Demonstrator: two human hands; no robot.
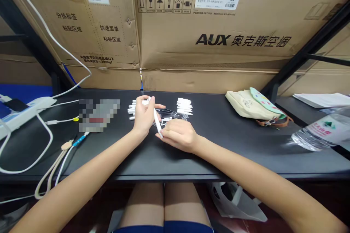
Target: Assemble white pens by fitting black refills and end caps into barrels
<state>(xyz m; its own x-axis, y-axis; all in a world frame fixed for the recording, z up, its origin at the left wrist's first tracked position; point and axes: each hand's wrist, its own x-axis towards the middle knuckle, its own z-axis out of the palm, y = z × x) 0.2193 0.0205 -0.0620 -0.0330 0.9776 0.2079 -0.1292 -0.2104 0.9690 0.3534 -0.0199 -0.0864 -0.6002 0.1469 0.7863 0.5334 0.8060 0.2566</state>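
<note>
The left hand is closed around a slim white stick, with its fingers wrapped near the stick's upper end. The stick slants down and to the right across the middle of the frame. Its lower end reaches the right hand, which lies curled just beside it, close to the left hand. The right hand's fingertips meet the stick near that end, but I cannot tell whether they are gripping it or only touching it.

Both hands are over a black table. Just behind them are two small bunches of white tubes, one behind the left hand and one behind the right. Thin dark wires run between the bunches.

Flattened cardboard boxes fill the top of the frame behind the table. At the left side are a power strip, white cables, and a pixelated patch on the table. A beige cloth bag sits to the right of the hands, with papers at the far right and a plastic water bottle lying on its side below them. The person's knees show below the table edge at the bottom of the frame.
</note>
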